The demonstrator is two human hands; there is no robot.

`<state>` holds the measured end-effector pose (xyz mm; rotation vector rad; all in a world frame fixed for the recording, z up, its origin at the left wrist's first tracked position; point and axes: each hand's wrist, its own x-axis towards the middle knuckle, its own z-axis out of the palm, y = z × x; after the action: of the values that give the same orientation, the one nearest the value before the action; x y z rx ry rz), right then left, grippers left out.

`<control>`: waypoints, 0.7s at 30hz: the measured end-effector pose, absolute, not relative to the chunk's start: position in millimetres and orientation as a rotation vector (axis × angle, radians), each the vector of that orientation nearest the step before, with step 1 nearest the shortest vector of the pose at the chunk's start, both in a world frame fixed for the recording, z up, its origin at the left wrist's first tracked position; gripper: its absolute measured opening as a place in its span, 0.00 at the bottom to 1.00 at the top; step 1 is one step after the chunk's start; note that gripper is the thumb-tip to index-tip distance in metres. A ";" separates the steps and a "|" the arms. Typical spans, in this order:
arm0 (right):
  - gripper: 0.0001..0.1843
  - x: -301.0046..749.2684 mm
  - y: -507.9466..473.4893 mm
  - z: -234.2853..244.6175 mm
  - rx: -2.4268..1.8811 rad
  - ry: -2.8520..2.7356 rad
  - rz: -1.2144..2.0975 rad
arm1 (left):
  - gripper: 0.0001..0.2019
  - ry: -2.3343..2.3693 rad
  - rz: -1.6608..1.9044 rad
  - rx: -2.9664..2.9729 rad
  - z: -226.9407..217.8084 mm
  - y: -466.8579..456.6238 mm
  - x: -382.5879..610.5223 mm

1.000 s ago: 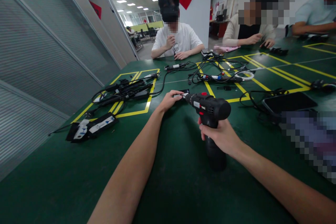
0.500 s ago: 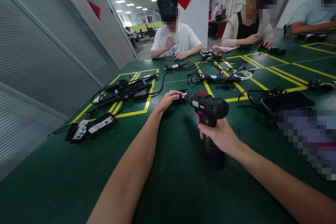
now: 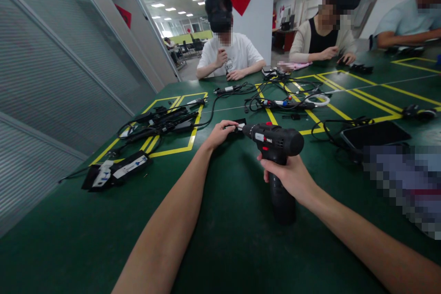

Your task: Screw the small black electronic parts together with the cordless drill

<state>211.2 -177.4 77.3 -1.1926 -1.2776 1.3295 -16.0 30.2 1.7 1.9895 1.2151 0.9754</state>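
My right hand (image 3: 292, 177) is wrapped around the handle of a black cordless drill (image 3: 280, 140) with red switches. The drill points left and away from me, its silver bit (image 3: 241, 126) reaching my left hand (image 3: 221, 134). The left fingers are drawn together at the bit's tip, over a small black part (image 3: 243, 122) on the green table. Fingers and bit cover much of that part, so I cannot tell its kind or what the left fingers pinch.
Black cables and adapters (image 3: 165, 121) lie in a yellow-taped area at left, near a black labelled piece (image 3: 131, 165). More cables and a pen-like tool (image 3: 289, 103) lie ahead. A phone-like black slab (image 3: 375, 135) is at right. Several people sit across the green table (image 3: 220, 248).
The drill and my right hand have shifted slightly right. My left hand stays at the bit's tip, and the view has turned a little.
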 end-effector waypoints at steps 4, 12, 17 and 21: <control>0.05 209.7 -183.2 82.7 -1.212 -1.301 1.320 | 0.14 1.259 1.007 2.039 -0.1 30.5 -13.7; 0.04 209.2 -190.2 84.8 -1.227 -1.299 1.339 | 0.15 1.261 1.023 2.060 -0.3 29.7 -13.2; 0.05 210.0 -185.2 81.9 -1.239 -1.258 1.355 | 0.16 1.250 0.992 2.103 1.6 30.1 -14.2; 0.06 210.8 -182.5 78.1 -1.227 -1.251 1.357 | 0.16 1.254 0.966 2.124 3.5 28.8 -14.3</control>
<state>210.8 -182.5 78.1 -1.2270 -1.2512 1.3573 -14.3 28.8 3.5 2.1239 1.2544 0.9656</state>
